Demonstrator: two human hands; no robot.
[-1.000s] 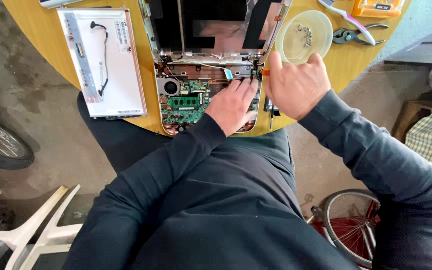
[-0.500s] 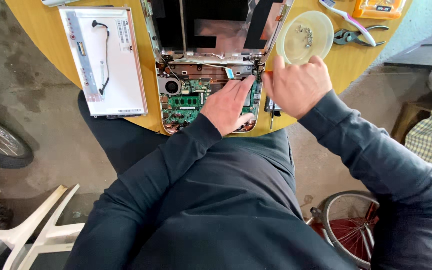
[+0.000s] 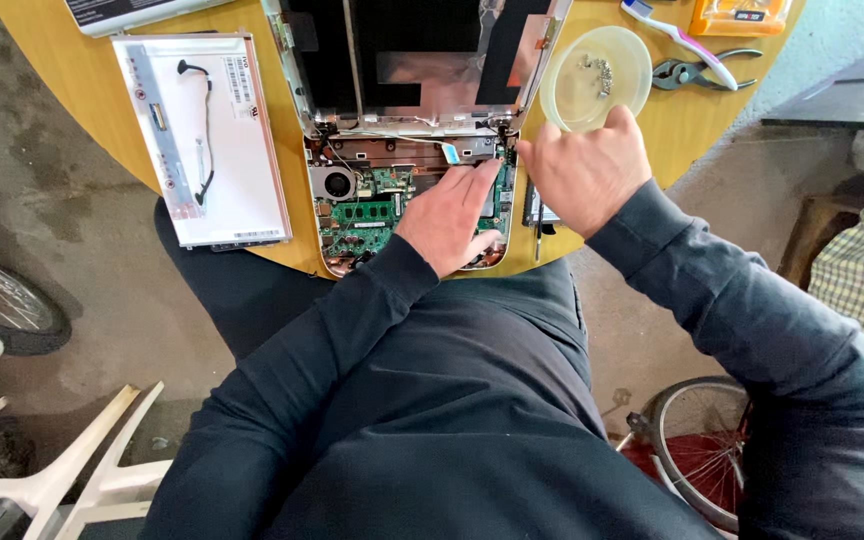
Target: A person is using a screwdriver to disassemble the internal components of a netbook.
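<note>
An opened laptop [image 3: 352, 215] lies on a round yellow table [image 3: 72, 90], its green circuit board and small fan exposed and its lid frame empty. My left hand [image 3: 447, 220] rests flat on the board's right half and holds nothing. My right hand [image 3: 582, 170] is curled at the laptop's right hinge corner. Its fingertips are pinched together on what looks like a small screwdriver, mostly hidden by the hand. A thin metal shaft [image 3: 537, 238] shows below that hand at the table's edge.
A removed screen panel [image 3: 202, 140] with its cable lies left of the laptop. At the right back are a clear dish [image 3: 632, 80] holding several screws, a toothbrush [image 3: 677, 38], pliers [image 3: 697, 72] and an orange box [image 3: 742, 14]. Bicycle wheels and a white plastic chair stand on the floor.
My left hand has slid a little up and left across the board. My right hand stays at the hinge corner, its fingers slightly turned.
</note>
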